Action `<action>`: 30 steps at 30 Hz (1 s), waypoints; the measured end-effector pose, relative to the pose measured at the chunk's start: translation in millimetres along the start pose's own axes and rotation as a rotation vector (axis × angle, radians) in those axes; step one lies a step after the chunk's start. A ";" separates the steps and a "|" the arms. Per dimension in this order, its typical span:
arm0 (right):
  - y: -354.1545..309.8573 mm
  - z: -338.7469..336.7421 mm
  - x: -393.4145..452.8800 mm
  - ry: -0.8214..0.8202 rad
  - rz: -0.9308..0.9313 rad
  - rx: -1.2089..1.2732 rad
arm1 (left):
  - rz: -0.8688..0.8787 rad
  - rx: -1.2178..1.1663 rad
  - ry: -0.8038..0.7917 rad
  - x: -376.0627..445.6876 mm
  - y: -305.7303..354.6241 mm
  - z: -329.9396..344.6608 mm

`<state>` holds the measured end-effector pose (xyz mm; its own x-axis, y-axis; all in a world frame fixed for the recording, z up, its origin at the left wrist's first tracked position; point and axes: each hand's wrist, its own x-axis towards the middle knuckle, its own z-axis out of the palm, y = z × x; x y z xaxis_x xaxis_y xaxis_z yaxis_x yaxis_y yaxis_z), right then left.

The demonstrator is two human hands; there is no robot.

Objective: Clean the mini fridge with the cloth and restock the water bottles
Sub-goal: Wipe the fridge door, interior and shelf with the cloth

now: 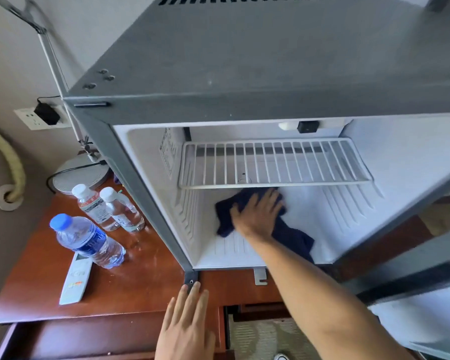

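The grey mini fridge (244, 74) stands open on a wooden desk (130, 279), its white inside empty of bottles. My right hand (257, 216) lies flat with spread fingers on a dark blue cloth (291, 237), pressing it on the fridge floor below the white wire shelf (270, 162). With straight fingers, my left hand (187, 323) rests on the desk front, just below the fridge's lower left hinge corner. Left of the fridge stand three water bottles: a blue-capped one (89, 240) and two white-capped ones (94, 206) (121, 209).
The fridge door (413, 276) hangs open at the right. A white remote control (76, 279) lies in front of the blue-capped bottle. A lamp base (81, 175) and cable sit behind the bottles. A wall socket with a black plug (46, 114) is at the left.
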<state>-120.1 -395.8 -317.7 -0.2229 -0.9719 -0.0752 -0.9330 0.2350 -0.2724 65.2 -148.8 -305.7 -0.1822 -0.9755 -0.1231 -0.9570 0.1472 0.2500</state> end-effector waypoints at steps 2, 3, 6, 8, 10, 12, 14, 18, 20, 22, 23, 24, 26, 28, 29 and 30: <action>-24.0 18.5 -32.7 0.010 -0.287 -0.046 | -0.021 0.020 0.054 -3.0 -5.2 -2.1; -30.0 25.1 -50.3 -0.001 -0.412 -0.052 | -0.026 0.030 0.064 -4.0 -5.9 -3.7; -17.6 27.3 -74.7 0.010 -0.563 0.031 | -0.007 0.074 0.096 -1.9 -1.5 -15.6; -0.9 23.3 -76.3 0.077 -0.547 0.130 | -0.001 0.065 0.162 4.0 2.2 -27.1; 7.1 15.3 -76.7 0.125 -0.325 0.373 | -0.030 -0.005 0.278 9.5 4.6 -39.9; -2.7 -8.9 -71.8 0.038 0.014 0.893 | -0.091 -0.054 0.357 16.8 5.6 -56.7; -26.9 -27.3 -59.5 -0.181 0.271 1.409 | -0.106 -0.061 0.391 24.9 4.0 -68.6; -101.7 -66.0 -53.0 -0.462 0.162 1.625 | -0.038 -0.103 0.400 29.7 1.5 -75.8; -120.3 -77.0 -55.6 -0.447 0.118 1.560 | -0.027 -0.150 0.393 28.6 -1.7 -74.3; -120.5 -75.9 -64.9 -0.424 0.134 1.605 | -0.008 -0.191 0.383 26.0 -4.2 -73.4; -117.3 -74.1 -78.7 -0.406 0.147 1.628 | 0.007 -0.197 0.392 25.5 -4.1 -73.6; -112.4 -73.8 -99.2 -0.397 0.158 1.644 | 0.019 -0.198 0.406 25.2 -3.4 -73.5; -102.1 -66.7 -143.6 -0.388 0.155 1.635 | 0.042 -0.223 0.424 25.8 -0.4 -75.3; -97.4 -63.4 -166.7 -0.323 0.109 1.626 | 0.065 -0.245 0.444 26.4 0.9 -76.4; -97.9 -64.4 -161.7 -0.333 0.086 1.618 | 0.068 -0.246 0.445 26.9 0.5 -76.3; -102.5 -68.6 -148.3 -0.330 0.038 1.586 | 0.064 -0.244 0.433 26.4 -1.4 -75.7</action>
<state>-10.7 -276.4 -212.8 0.0245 -0.9706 -0.2394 0.3320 0.2338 -0.9139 78.8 -187.2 -236.6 -0.0789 -0.9515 0.2974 -0.8569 0.2171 0.4675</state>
